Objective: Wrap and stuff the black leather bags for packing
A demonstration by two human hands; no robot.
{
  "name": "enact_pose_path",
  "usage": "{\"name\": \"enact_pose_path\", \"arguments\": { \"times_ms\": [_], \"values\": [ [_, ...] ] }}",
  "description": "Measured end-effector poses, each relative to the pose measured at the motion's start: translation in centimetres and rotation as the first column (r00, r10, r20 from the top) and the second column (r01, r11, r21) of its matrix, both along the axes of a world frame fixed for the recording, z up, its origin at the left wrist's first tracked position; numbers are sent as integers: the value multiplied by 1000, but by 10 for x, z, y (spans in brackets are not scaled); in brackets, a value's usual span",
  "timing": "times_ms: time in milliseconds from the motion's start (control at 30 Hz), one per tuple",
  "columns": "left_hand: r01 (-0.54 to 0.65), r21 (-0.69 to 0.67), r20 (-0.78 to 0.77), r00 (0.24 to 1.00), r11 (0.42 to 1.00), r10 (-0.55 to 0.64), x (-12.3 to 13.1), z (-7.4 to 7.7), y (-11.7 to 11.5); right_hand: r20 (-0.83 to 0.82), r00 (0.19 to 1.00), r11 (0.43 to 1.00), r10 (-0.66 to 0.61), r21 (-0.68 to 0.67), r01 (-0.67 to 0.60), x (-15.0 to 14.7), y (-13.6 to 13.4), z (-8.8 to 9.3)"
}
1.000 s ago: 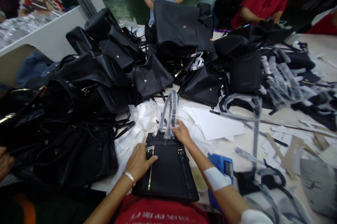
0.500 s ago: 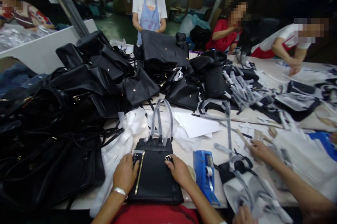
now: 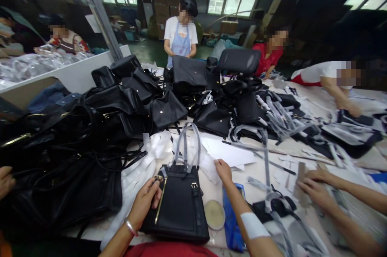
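A black handbag (image 3: pixel 178 208) lies in front of me, with a gold zipper down its left side and a small buckled strap on its right. Its two handles (image 3: pixel 185 144) stand up, wrapped in translucent film. My left hand (image 3: pixel 146 196) is closed on the bag's upper left edge, at the buckle there; part of that buckle is hidden by the fingers. Beyond the bag's right side, my right hand (image 3: pixel 224 171) has its fingertips pinched at the edge of a thin white wrapping sheet (image 3: pixel 209 165).
A roll of tape (image 3: pixel 214 213) and a blue tape dispenser (image 3: pixel 232 229) sit right of the bag, partly under my right forearm. Black bags (image 3: pixel 90 160) are heaped left and ahead. A co-worker's hands (image 3: pixel 317 188) work at the right. White paper (image 3: pixel 229 150) lies ahead.
My right hand has left the bag's right buckle and moved up and right to the thin white sheet. My left hand has curled round the bag's left buckle. The view has tilted up.
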State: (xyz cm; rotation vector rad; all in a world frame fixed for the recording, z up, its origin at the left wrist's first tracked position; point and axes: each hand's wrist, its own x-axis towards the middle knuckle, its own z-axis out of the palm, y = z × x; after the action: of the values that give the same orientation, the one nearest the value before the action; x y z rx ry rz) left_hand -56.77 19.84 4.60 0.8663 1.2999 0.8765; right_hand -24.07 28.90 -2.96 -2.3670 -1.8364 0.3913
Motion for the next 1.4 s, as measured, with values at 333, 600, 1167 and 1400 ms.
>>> {"name": "enact_pose_path", "arguments": {
  "times_ms": [333,600,1167,1400],
  "values": [
    [-27,-43,95,995,999,31,2,-9,11,-20,999,955,-28,294,32,1,-17,36],
    [-94,-173,339,929,980,149,-11,-4,14,-369,912,813,182,578,72,-84,-51,83],
    [-82,-22,340,937,996,85,-39,4,10,-397,625,735,672,255,-628,-163,-80,92],
    [-179,-15,195,964,984,178,-35,8,13,-814,496,953,302,272,-135,-188,-51,91]
  ]
}}
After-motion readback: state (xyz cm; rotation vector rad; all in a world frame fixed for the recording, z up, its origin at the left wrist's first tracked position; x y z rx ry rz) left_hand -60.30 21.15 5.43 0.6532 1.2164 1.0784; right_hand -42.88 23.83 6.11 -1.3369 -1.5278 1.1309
